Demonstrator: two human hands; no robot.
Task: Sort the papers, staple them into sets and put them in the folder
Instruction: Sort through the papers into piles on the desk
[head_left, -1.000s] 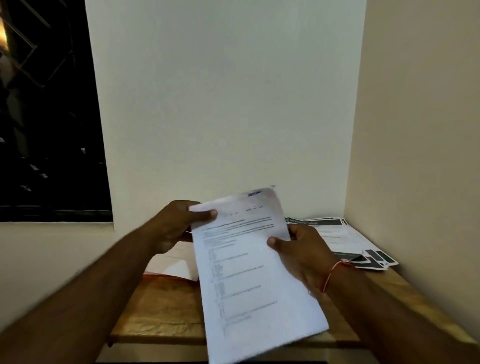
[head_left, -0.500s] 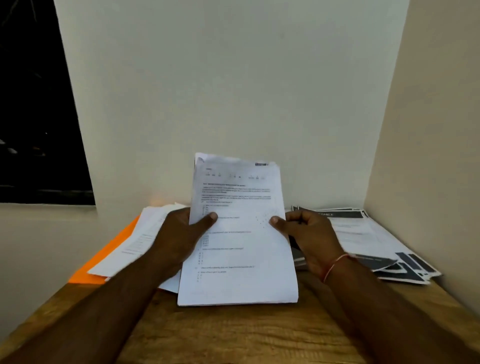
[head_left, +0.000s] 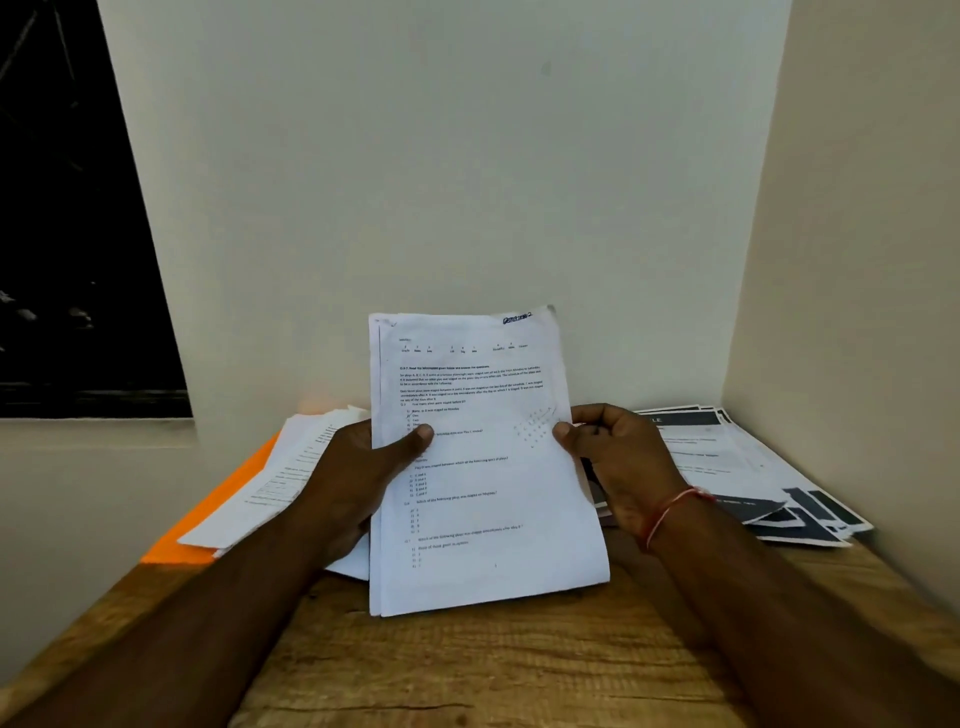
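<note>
Now, step: squaring one set of papers (head_left: 483, 493), held up over the desk (head_left: 467, 670)
Fingers (head_left: 421, 434): left hand (head_left: 363, 467) and right hand (head_left: 618, 457) pinch its sides
Next: join the sheets at a corner, I think

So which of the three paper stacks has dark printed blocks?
The stack on the far right; the held stack and the left stack show only fine text.

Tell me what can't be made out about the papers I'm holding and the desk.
Head view only:
Held sheaf: print too small to read; sheet count hidden behind the front page.
Orange folder: mostly covered by loose white papers.
Dark-banded sheets: part hidden behind the right hand.
Left hand: fingers behind the sheaf.
</note>
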